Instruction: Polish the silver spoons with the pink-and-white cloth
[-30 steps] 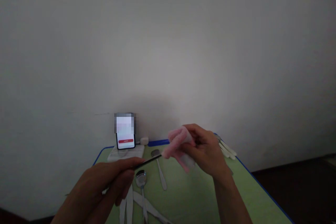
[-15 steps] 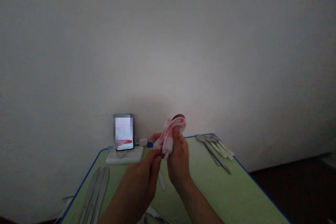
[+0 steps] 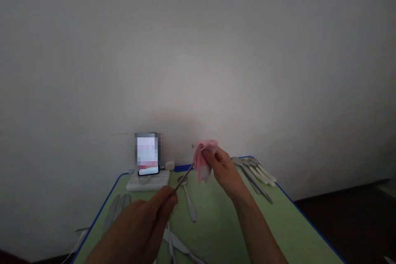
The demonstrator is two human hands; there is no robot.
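Observation:
My left hand (image 3: 148,222) is closed around the handle end of a thin metal spoon (image 3: 183,179), which slants up and away to the right. Its far end goes into a folded pink and white cloth (image 3: 204,159), so the bowl is mostly hidden. My right hand (image 3: 224,171) pinches that cloth around the spoon, thumb on the near side. Under the hands another spoon (image 3: 189,202) lies on the green table (image 3: 229,222). Closer to me, a knife (image 3: 182,247) crosses beside another metal utensil (image 3: 170,243), partly hidden by my left hand.
A lit phone (image 3: 147,152) stands on a white base (image 3: 148,181) at the back left, beside a white plug (image 3: 170,165). Knives (image 3: 113,212) lie at the left edge. Long-handled metal spoons (image 3: 260,189) and white-handled cutlery (image 3: 260,176) lie at the back right, near the wall.
My left hand has drawn back toward me and left along the handle, baring the spoon's shaft. The cloth in my right hand now covers the spoon's far end, whose rounded tip showed before.

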